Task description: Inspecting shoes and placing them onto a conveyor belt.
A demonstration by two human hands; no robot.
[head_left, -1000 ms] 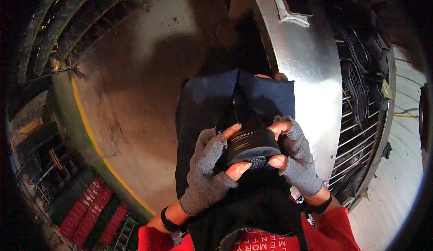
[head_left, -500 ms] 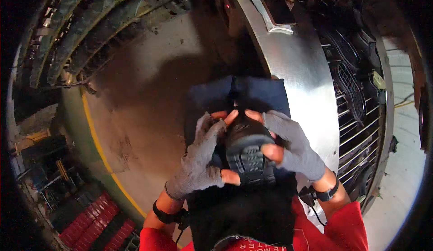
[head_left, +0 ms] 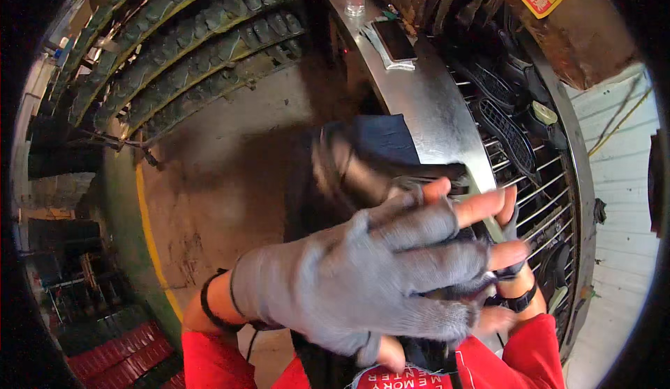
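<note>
The gloved left hand [head_left: 363,277] has fingers stretched, near a blurred shoe [head_left: 359,176]; black soles [head_left: 508,136] lie on a rack [head_left: 574,144].

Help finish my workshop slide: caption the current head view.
A left hand in a grey fingerless glove crosses the foreground, near a metal counter and dark sole-shaped pieces.

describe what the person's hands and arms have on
The left hand wears a grey half-finger glove that leaves the fingertips bare. The right hand is mostly hidden, but grey glove fabric shows there too. Each wrist has a black band, left and right. Both sleeves are red, left and right.
</note>
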